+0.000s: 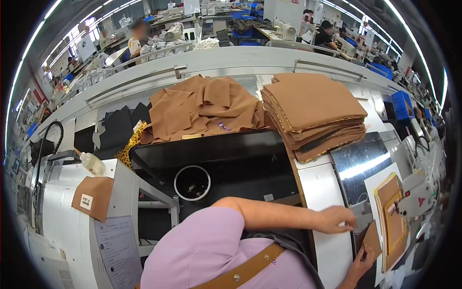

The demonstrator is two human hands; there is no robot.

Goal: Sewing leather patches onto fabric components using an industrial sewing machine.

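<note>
My left hand (337, 219) is closed around a small white object (342, 224) that I cannot make out well, over the white table strip (321, 183) at the right. Below it, my right hand (363, 260) grips a brown flat piece (372, 237) by its edge. Close by stands a white sewing machine (415, 195) over a yellow-edged stack of brown pieces (391, 219) on a white board. A dark glossy plate (358, 156) lies behind my hands.
Stacked brown panels (313, 101) and a loose brown pile (202, 108) lie ahead. A round bin (191, 197) sits in the dark recess. A glue bottle (94, 164) stands on the white left unit (67, 231). Co-workers (327, 38) sit at machines beyond.
</note>
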